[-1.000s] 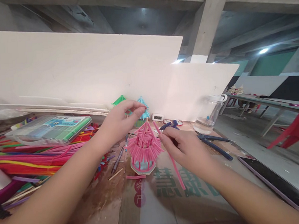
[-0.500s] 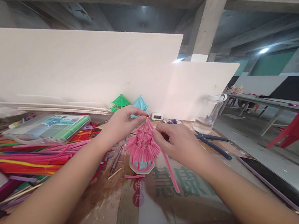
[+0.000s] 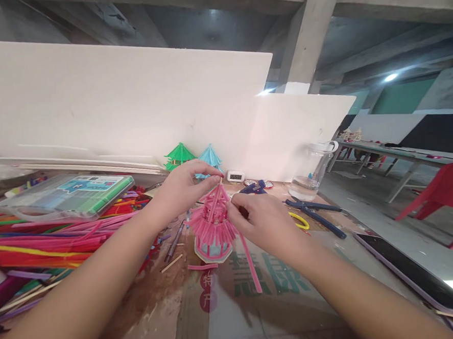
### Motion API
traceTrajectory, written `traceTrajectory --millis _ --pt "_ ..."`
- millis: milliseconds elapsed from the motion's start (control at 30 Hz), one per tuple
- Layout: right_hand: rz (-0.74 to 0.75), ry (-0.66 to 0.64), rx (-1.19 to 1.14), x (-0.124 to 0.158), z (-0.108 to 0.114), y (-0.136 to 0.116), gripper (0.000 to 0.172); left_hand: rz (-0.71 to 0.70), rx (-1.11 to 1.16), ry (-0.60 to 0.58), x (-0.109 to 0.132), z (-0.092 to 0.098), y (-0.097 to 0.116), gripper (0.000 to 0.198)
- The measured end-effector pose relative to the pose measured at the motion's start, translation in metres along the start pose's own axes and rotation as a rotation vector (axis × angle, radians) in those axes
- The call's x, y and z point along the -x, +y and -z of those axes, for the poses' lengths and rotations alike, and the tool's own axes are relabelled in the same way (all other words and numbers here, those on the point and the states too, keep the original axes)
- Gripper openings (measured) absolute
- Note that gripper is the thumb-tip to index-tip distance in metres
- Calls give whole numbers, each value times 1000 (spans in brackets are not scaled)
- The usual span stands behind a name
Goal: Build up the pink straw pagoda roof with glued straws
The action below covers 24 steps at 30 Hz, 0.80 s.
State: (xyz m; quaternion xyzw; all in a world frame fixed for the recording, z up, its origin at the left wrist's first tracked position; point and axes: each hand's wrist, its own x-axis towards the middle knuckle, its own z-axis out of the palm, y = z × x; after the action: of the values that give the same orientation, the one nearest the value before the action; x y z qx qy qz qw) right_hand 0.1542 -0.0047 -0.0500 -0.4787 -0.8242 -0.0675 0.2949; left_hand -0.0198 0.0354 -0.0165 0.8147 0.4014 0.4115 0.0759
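A small pink pavilion model (image 3: 215, 230) with a fringed roof stands upright on an eight-sided base, in the middle of the table. At its peak, the thumb and fingertips of my left hand (image 3: 189, 188) are pinched together on the roof top. My right hand (image 3: 257, 214) is closed at the roof's right side, holding a pink pipe cleaner (image 3: 251, 265) that runs from the peak and hangs down below the hand. A short pink piece (image 3: 203, 266) lies in front of the base. My right fingertips are partly hidden.
Left lie many coloured pipe cleaners (image 3: 42, 241) and a clear plastic case (image 3: 70, 197). Behind are green (image 3: 180, 154) and blue (image 3: 210, 157) pavilions and a small digital clock (image 3: 235, 176). Right are a water jug (image 3: 313, 174), dark-handled pliers (image 3: 321, 217), yellow-handled scissors (image 3: 299, 220) and a phone (image 3: 413, 273).
My right hand has moved slightly down along the pink pipe cleaner, uncovering the yellow handle. My left hand stays at the peak. The whole view has shifted a little.
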Motion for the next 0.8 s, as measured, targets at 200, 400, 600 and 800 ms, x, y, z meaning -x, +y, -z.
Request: traceTrajectory --millis 200,400,600,800 --pt "-6 14 28 0 -1 0 31 -4 -17 -5 0 0 1 24" --pt "5 9 -23 -2 -3 0 32 5 -18 -12 1 0 3 24" --pt "-19 -1 -158 -3 0 1 33 7 -17 -9 1 1 4 24" --pt "-13 -7 -239 -5 1 3 33 -6 -26 -13 0 1 4 25"
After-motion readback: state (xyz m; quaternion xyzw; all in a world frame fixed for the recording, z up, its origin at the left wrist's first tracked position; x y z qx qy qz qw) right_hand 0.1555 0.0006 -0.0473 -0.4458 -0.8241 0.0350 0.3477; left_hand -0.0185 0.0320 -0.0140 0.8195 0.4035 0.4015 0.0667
